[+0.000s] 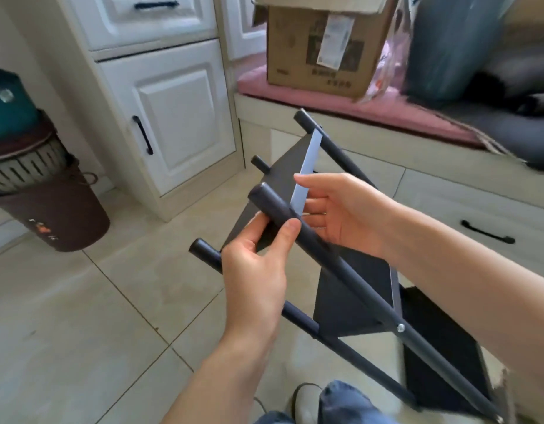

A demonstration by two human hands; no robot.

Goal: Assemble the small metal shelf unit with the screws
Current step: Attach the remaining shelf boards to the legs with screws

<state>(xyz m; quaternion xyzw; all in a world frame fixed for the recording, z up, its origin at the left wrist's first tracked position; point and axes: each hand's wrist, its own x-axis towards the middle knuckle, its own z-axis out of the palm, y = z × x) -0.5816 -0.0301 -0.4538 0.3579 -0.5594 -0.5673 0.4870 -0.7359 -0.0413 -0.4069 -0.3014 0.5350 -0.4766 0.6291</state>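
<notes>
Head view. The shelf unit (pixel 353 289) is tilted and held above the tiled floor (pixel 81 316), in front of the person's knees. It consists of dark round posts and dark flat shelves.

The left hand (pixel 252 270) grips the nearest post (pixel 319 252) close to its upper end: the thumb lies on top of the post and the fingers curl underneath, against the edge of the top shelf (pixel 283 175). A second post end sticks out just left of this hand's knuckles.

The right hand (pixel 341 212) is on the far side of the same post. Its fingers are nearly straight and only loosely bent, resting against the pale edge of the top shelf; no closed grip is visible. Whether it carries weight cannot be told.

One silver screw (pixel 401 328) sits in the gripped post, well below both hands, where the middle shelf (pixel 356 295) meets it.

Containers: a cardboard box (pixel 319 50) stands on a pink cushion (pixel 325 99) beyond the fingertips, flaps open, contents not visible. A brown bin (pixel 59 215) stands far left of the left hand, with a ribbed basket (pixel 23 166) in its mouth and a teal item (pixel 7 108) on top.

A white cabinet (pixel 179 123) stands behind.
</notes>
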